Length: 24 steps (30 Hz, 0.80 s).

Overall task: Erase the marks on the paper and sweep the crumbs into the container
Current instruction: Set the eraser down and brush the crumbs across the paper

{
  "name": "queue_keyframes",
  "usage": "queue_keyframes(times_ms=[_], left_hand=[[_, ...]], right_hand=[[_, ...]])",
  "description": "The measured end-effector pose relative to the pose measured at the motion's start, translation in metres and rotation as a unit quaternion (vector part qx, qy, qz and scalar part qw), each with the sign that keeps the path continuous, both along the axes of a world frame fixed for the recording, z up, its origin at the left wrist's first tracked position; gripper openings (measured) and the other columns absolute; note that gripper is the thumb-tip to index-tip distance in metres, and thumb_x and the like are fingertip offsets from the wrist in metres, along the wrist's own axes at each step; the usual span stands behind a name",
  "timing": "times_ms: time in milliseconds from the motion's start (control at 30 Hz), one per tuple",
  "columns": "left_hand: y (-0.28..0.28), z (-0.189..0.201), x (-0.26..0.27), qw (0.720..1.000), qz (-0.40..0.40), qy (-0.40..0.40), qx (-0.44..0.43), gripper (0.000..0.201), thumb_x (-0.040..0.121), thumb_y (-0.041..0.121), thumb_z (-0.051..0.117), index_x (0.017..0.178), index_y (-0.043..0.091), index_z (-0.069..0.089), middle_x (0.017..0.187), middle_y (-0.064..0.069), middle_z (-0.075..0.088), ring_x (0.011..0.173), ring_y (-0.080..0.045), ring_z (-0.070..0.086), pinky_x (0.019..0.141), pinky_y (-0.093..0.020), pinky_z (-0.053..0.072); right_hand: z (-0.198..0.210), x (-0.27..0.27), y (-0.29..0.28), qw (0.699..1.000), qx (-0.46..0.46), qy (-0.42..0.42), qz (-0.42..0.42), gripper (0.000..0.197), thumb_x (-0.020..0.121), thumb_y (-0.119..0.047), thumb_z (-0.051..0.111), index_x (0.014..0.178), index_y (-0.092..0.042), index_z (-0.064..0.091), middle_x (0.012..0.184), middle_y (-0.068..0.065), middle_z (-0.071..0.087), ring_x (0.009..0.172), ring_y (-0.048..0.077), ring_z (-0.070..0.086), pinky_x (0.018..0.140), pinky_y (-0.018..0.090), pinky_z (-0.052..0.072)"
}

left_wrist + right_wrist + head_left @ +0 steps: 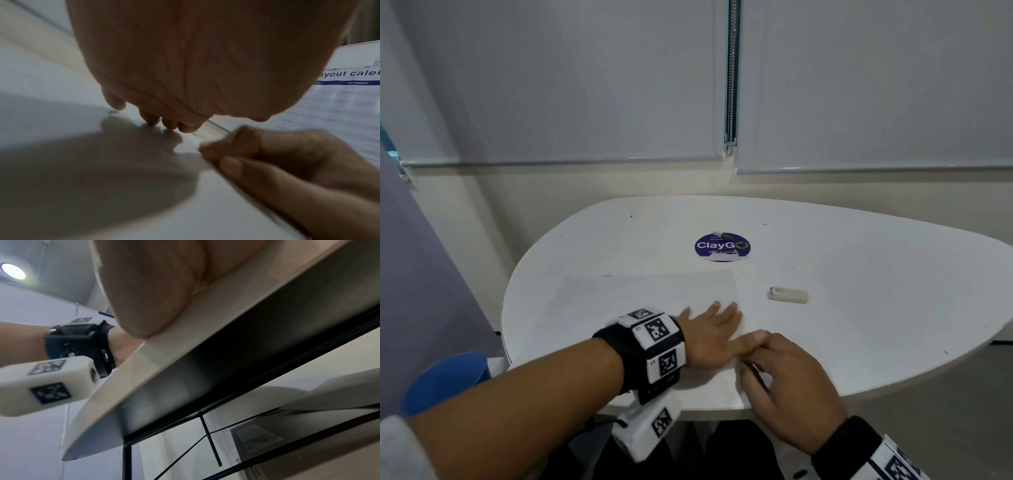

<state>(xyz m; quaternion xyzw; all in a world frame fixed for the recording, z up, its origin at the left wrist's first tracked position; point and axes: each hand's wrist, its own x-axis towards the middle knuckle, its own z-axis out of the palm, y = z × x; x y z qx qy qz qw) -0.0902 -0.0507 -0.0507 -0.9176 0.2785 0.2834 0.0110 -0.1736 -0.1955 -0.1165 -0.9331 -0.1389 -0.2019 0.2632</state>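
The paper (640,308) is laid flat on the white table (859,274), its near edge close to the table's near edge. The left hand (709,337) is pressed flat on the paper near its right edge, fingers straight and slightly spread, fingertips (186,127) touching the sheet. The right hand (787,383) is positioned at the paper's right edge, just beside the left hand – its fingers are curled, and a thin dark stick-like item appears to be pinched between them, though what it is cannot be told from the blurred views. The eraser (788,295) is seen lying on the bare table to the right of the paper, apart from both hands. A round ClayGo sticker (722,247) is fixed to the table beyond the paper's far edge. A blue container (445,380) is visible to the left of the paper, below the table's edge – partly hidden by the left forearm.
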Motion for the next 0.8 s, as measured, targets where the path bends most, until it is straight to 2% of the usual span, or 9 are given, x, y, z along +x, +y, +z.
queue_keyframes(times_ms=[67,133,267,367,500,567,667,733,800], left_hand=[[0.022,-0.004,0.013,0.999,0.017,-0.019,0.035,0.083,0.09,0.07,0.003,0.159,0.025,-0.006,0.164,0.003,-0.021,0.151,-0.018,-0.017,0.121,-0.054,-0.005],[0.055,-0.006,0.032,0.994,0.08,-0.037,0.061,0.075,0.097,0.065,0.009,0.159,0.025,-0.006,0.164,0.001,-0.022,0.152,-0.021,-0.015,0.12,-0.056,-0.003],[0.097,0.003,0.057,0.971,0.147,-0.09,0.166,0.069,0.099,0.062,0.013,0.157,0.035,-0.013,0.165,-0.009,-0.018,0.153,-0.028,-0.008,0.118,-0.062,0.005],[0.076,0.019,0.072,0.98,0.143,-0.094,0.1,0.107,0.065,0.083,-0.003,0.159,0.032,-0.004,0.166,-0.007,-0.013,0.153,-0.025,-0.006,0.119,-0.059,0.003],[0.021,0.013,0.077,0.996,0.067,-0.054,0.011,0.136,0.044,0.101,-0.016,0.159,0.029,-0.006,0.166,-0.006,-0.011,0.153,-0.026,-0.009,0.121,-0.056,-0.001],[0.005,0.002,0.072,0.998,0.042,-0.037,0.027,0.123,0.056,0.094,-0.009,0.159,0.027,-0.004,0.166,-0.005,-0.011,0.153,-0.027,-0.01,0.12,-0.056,-0.003],[0.013,-0.016,0.071,0.996,0.049,-0.06,0.048,0.087,0.085,0.077,0.006,0.159,0.031,-0.003,0.166,-0.005,-0.012,0.152,-0.029,-0.009,0.118,-0.056,-0.002],[0.031,-0.022,0.073,0.99,0.076,-0.113,0.049,0.061,0.105,0.053,0.014,0.158,0.03,-0.006,0.166,-0.015,-0.009,0.152,-0.034,-0.007,0.12,-0.051,0.0],[0.057,-0.019,0.076,0.979,0.139,-0.142,0.051,0.057,0.108,0.045,0.015,0.158,0.027,-0.006,0.166,-0.016,-0.006,0.152,-0.035,-0.001,0.12,-0.048,0.004]], right_hand=[[-0.002,0.0,0.0,1.0,-0.01,-0.003,0.002,0.023,0.089,-0.034,0.049,0.085,-0.028,0.07,0.091,-0.019,0.06,0.086,0.0,0.056,0.073,0.021,0.049],[-0.005,0.001,-0.001,1.0,-0.009,-0.004,0.0,0.024,0.089,-0.034,0.049,0.087,-0.026,0.072,0.097,-0.019,0.064,0.092,0.0,0.058,0.078,0.022,0.051],[-0.005,0.001,-0.001,1.0,-0.004,-0.003,0.002,0.021,0.088,-0.031,0.052,0.085,-0.026,0.071,0.094,-0.018,0.063,0.089,0.001,0.058,0.076,0.023,0.051],[-0.005,0.002,-0.001,1.0,-0.007,0.001,0.002,0.021,0.089,-0.032,0.051,0.086,-0.026,0.071,0.094,-0.017,0.063,0.089,0.001,0.058,0.077,0.024,0.051],[-0.005,0.001,-0.001,1.0,-0.008,-0.004,-0.001,0.026,0.089,-0.036,0.049,0.086,-0.025,0.072,0.095,-0.018,0.064,0.091,0.0,0.058,0.077,0.022,0.052],[-0.004,0.001,-0.002,1.0,-0.01,-0.01,-0.002,0.025,0.089,-0.037,0.05,0.088,-0.027,0.072,0.097,-0.02,0.064,0.092,-0.003,0.058,0.078,0.02,0.052],[-0.004,0.002,-0.002,1.0,-0.011,-0.014,0.001,0.024,0.088,-0.036,0.051,0.089,-0.028,0.073,0.097,-0.02,0.064,0.092,-0.004,0.058,0.077,0.021,0.053],[-0.006,0.002,-0.002,1.0,-0.004,-0.02,0.0,0.024,0.088,-0.036,0.051,0.089,-0.027,0.073,0.097,-0.019,0.065,0.093,-0.003,0.059,0.078,0.022,0.054],[-0.008,0.002,-0.002,1.0,-0.001,-0.02,-0.003,0.025,0.088,-0.036,0.05,0.09,-0.026,0.074,0.099,-0.018,0.066,0.095,-0.002,0.059,0.08,0.024,0.054]])
